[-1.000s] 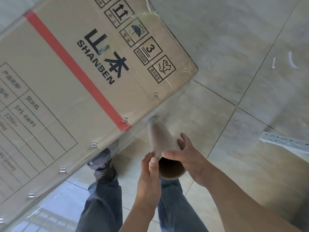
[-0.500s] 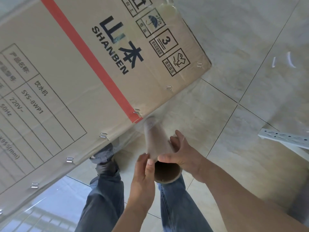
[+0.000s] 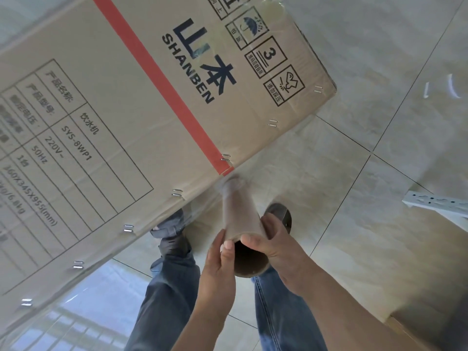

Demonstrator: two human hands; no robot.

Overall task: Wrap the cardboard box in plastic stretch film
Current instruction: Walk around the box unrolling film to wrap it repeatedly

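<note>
A tall cardboard box (image 3: 121,127) with a red stripe and "SHANBEN" print fills the upper left; clear film covers its face. The stretch film roll (image 3: 241,216), a brown cardboard tube, points down at the box's lower edge near the red stripe. My left hand (image 3: 217,269) grips the tube's near end from the left, thumb on the rim. My right hand (image 3: 276,247) curls round the same end from the right. A thin sheet of film runs from the roll to the box edge.
Pale floor tiles (image 3: 379,72) lie all around. My jeans legs and dark shoes (image 3: 169,231) stand just below the box. A white perforated metal bar (image 3: 435,202) lies on the floor at the right. A brown edge (image 3: 415,335) shows at the bottom right.
The box has shifted right and up in view as I stepped along it. My right shoe has come into view beside the roll. Both hands keep their hold on the tube.
</note>
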